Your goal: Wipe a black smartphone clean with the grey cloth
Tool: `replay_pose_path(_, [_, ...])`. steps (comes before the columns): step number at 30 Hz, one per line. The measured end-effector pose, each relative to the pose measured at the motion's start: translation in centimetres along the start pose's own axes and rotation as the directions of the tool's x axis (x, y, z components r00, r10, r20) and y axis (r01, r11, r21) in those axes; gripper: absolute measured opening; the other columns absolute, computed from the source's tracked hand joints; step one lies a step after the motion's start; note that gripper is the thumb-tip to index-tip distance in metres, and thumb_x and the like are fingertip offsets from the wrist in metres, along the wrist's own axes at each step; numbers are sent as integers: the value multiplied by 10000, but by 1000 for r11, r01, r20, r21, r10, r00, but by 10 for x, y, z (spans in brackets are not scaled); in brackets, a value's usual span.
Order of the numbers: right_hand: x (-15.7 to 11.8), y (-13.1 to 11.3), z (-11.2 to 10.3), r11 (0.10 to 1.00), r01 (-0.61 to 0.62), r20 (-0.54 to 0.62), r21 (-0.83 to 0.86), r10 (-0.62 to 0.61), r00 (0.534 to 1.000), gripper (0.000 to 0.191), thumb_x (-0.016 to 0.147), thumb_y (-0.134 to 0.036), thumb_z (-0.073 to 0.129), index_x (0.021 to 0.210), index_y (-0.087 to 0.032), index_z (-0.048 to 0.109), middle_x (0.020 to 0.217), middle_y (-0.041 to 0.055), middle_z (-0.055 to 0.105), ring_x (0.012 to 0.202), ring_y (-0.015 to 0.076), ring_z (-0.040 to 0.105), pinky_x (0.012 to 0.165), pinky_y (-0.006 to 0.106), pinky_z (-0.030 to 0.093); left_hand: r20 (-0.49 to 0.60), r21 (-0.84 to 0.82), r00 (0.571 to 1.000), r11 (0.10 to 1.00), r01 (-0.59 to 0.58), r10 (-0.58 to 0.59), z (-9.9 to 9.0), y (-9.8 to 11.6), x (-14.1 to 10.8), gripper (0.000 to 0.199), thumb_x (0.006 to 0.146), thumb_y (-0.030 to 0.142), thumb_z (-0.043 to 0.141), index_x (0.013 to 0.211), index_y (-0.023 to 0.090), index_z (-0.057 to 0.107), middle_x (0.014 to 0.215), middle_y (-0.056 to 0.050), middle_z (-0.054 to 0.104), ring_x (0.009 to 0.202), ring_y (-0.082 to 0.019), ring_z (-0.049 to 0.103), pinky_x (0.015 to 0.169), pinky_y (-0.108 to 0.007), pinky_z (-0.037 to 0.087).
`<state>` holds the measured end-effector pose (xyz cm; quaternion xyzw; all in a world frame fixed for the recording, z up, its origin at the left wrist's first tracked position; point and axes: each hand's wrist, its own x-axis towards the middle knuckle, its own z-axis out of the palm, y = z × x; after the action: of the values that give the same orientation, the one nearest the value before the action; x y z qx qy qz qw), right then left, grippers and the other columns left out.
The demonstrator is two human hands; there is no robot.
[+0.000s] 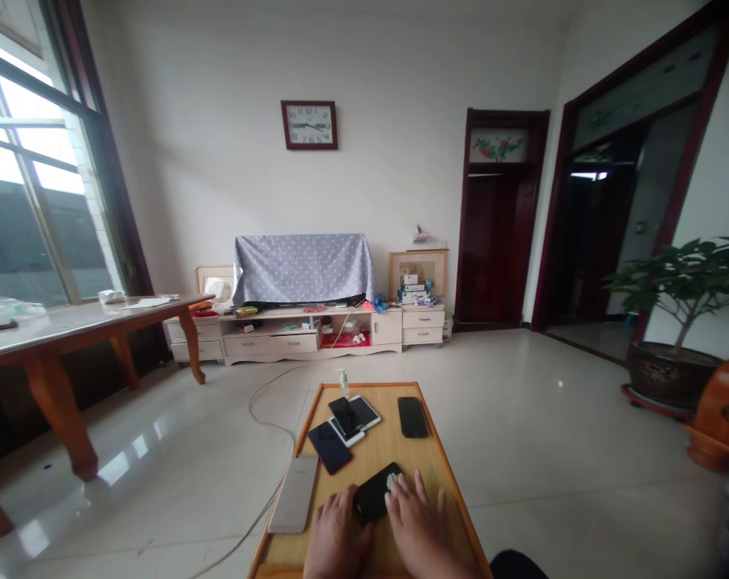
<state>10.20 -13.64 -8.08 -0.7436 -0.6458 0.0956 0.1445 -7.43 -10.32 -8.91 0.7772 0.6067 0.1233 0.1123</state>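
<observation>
The left hand (339,535) and right hand (418,527) are found palm-down on a wooden table (446,458). The fingers (408,498) are spread wide and flat, and no grip is observed. A black smartphone (373,493) is located directly between the hands and is touched by the fingers of both. A small white patch (393,482) of undetermined material is noted on it, beside the right hand's fingers. A silver smartphone (293,493) is recorded just left of the left hand's fingers. Ahead of the fingers, a dark smartphone (329,447), a black smartphone stacked on white devices (348,418) and a separate black smartphone (413,416) are laid out. A pump bottle (343,383) is seen at the table's far edge.
</observation>
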Motion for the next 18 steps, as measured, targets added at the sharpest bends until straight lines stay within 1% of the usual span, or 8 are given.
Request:
replay_pose_path(4, [-18, -21, 21, 984, 157, 39, 81, -161, 986, 532, 1048, -487, 152, 1463, -428, 480, 1549, -59, 445, 1517, 297, 220, 1192, 687, 83, 3, 15, 1000, 1000, -2, 2, 2, -3, 0, 632, 802, 276, 532, 1429, 241, 463, 1457, -39, 568, 1357, -187, 470, 1140, -290, 288])
replay_pose_path(6, [-23, -23, 24, 980, 174, 40, 93, -178, 983, 525, 1050, -483, 150, 1449, -449, 490, 1538, -63, 462, 1515, 290, 229, 1191, 685, 89, 2, 15, 1000, 1000, -14, 13, 2, -4, 0, 620, 804, 271, 526, 1421, 235, 468, 1446, -39, 577, 1343, -187, 480, 1134, -291, 296])
replay_pose_path(9, [-15, -10, 18, 994, 101, 21, 45, -102, 995, 527, 1044, -512, 177, 1438, -425, 515, 1544, -44, 461, 1518, 311, 213, 1183, 695, 97, -17, -8, 999, 999, -36, 35, 0, -3, -1, 599, 816, 358, 551, 1398, 233, 487, 1423, -45, 593, 1325, -207, 493, 1128, -303, 308])
replay_pose_path(12, [0, 10, 6, 1000, -25, 0, -8, 25, 1000, 543, 1042, -524, 172, 1466, -399, 486, 1570, -32, 424, 1525, 329, 177, 1163, 715, 130, -22, -21, 999, 999, -31, 31, -4, 0, -3, 614, 794, 364, 577, 1391, 245, 495, 1419, -43, 593, 1320, -216, 499, 1121, -307, 310])
replay_pose_path(14, [5, 17, 2, 997, -74, -3, -29, 74, 997, 552, 1044, -520, 159, 1491, -385, 454, 1584, -29, 403, 1530, 330, 156, 1157, 717, 146, -22, -29, 1000, 999, -23, 22, -5, 1, -3, 607, 794, 370, 581, 1385, 255, 500, 1418, -40, 593, 1319, -221, 499, 1117, -313, 311])
replay_pose_path(16, [2, 14, 3, 997, -72, -4, -39, 72, 997, 557, 1046, -508, 151, 1501, -373, 441, 1586, -26, 400, 1532, 324, 147, 1163, 710, 132, -21, -35, 1000, 999, -20, 19, -5, 1, -3, 599, 801, 375, 576, 1383, 257, 500, 1425, -39, 587, 1328, -224, 489, 1122, -319, 304])
replay_pose_path(18, [-7, 4, 10, 999, -14, 1, -29, 15, 1000, 557, 1045, -509, 158, 1491, -368, 460, 1580, -26, 410, 1532, 317, 158, 1176, 694, 103, -16, -40, 1000, 999, -21, 20, -4, 1, -2, 593, 808, 376, 569, 1384, 253, 499, 1433, -40, 582, 1335, -225, 481, 1127, -322, 298])
